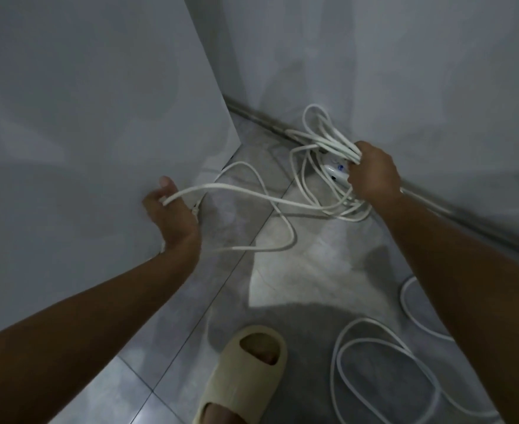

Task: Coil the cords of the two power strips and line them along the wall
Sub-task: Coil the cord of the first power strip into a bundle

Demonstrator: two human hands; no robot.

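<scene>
head view: my right hand (373, 172) at two o'clock grips limp light cord loops (328, 139); my left hand (172, 214) pinches the springy loose cord (252, 195), best gathered near the strip (334, 171)

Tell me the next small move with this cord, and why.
Probably bring the left hand across and lay its strand into the bundle in the right hand. The cord sags loose between them over the floor, while the right hand already grips several loops beside the power strip.
</scene>
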